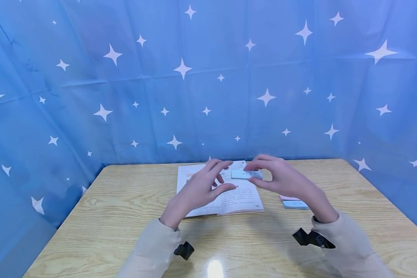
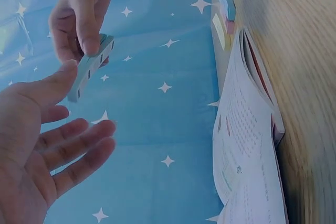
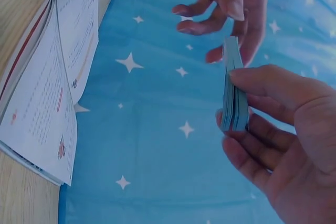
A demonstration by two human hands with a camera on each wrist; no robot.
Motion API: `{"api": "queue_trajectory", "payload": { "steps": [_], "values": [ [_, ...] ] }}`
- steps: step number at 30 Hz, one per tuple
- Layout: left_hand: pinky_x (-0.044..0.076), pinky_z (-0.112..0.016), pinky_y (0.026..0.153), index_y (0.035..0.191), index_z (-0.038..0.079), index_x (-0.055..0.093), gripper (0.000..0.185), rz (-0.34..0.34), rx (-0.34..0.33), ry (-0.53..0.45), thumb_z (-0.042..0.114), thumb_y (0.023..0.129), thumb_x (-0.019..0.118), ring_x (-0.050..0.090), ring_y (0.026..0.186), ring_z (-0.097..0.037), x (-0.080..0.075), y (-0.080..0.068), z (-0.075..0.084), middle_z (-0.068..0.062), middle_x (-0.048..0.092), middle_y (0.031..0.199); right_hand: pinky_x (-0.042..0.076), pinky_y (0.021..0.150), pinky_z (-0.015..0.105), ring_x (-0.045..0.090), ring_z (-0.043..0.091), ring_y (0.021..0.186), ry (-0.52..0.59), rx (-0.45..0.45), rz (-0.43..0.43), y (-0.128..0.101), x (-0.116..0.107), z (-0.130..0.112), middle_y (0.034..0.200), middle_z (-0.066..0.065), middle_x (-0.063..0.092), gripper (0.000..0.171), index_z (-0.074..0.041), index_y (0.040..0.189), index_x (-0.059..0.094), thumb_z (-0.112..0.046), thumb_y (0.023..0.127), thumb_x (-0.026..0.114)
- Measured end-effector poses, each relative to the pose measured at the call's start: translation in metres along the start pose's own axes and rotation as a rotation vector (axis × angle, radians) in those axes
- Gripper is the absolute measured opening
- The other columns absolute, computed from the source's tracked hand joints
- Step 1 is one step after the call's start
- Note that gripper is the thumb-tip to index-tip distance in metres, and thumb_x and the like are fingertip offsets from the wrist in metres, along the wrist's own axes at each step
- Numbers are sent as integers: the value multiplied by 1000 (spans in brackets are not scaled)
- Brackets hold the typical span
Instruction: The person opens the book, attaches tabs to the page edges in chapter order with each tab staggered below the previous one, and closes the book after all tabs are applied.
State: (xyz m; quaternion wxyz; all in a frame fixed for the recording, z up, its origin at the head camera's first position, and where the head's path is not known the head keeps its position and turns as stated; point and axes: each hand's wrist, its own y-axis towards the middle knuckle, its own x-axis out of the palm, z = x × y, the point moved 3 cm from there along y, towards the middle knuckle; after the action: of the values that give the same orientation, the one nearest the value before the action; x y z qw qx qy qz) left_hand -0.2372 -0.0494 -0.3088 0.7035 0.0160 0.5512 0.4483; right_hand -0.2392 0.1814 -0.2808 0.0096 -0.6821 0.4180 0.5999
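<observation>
Head view: the grip of the right hand [image 1: 281, 178] is closed on a light-blue pad [image 1: 239, 175], pinched between thumb and fingers. The pad's free end projects from that grip toward the left hand [image 1: 199, 188]. The left grip is released, thumb and index finger well parted, just beside that free end. An open book [image 1: 242, 202] lies on the worktop [image 1: 132, 200] below both grips. Coloured pads [image 1: 296, 204] lie to the right of the book, lower in view than the right grip.

Left wrist view: left fingers spread and slightly bent, thumb apart from them. The thumb tip appears close to the pad; contact cannot be confirmed. The right grip holds the pad's other end.

Right wrist view: the pad stands tilted within the right grip, thumb on one face, fingers behind and beneath it, layered edges visible. The left grip is open around the pad's far end; whether it touches cannot be told.
</observation>
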Motion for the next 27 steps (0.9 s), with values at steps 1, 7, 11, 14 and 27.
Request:
{"api": "queue_trajectory", "payload": {
  "steps": [1,7,11,14,27],
  "values": [
    [56,-22,74,143,8,53,56,5,16,-6,29,95,73,63,84,-8,0,0,1,-5,56,123,55,76,31,59,6,89,-2,5,-8,0,0,-1,106,-7,66,25,-10,113,73,-7,89,78],
    [53,-16,69,124,7,63,36,59,109,18,23,94,74,59,76,-9,3,1,7,-4,59,111,55,79,34,60,6,90,-1,-3,-27,1,3,-8,109,-7,66,24,-12,113,74,-9,89,78],
    [48,-14,63,117,8,65,27,89,152,31,20,94,75,56,71,-7,6,2,9,-1,60,103,55,79,34,61,5,90,7,-46,-26,2,4,-12,108,-7,65,25,-12,112,74,-8,88,78],
    [45,-13,60,113,8,67,24,112,176,24,18,93,75,54,69,-7,7,2,10,0,59,98,55,78,33,61,5,89,13,-67,-22,2,4,-13,108,-7,65,25,-12,112,74,-8,88,78],
    [44,-10,61,107,6,72,19,164,208,14,14,91,78,53,67,-7,9,1,10,0,56,89,56,79,32,64,9,93,27,-104,-16,1,4,-13,109,-6,67,28,-11,114,74,-5,87,79]
  ]
}}
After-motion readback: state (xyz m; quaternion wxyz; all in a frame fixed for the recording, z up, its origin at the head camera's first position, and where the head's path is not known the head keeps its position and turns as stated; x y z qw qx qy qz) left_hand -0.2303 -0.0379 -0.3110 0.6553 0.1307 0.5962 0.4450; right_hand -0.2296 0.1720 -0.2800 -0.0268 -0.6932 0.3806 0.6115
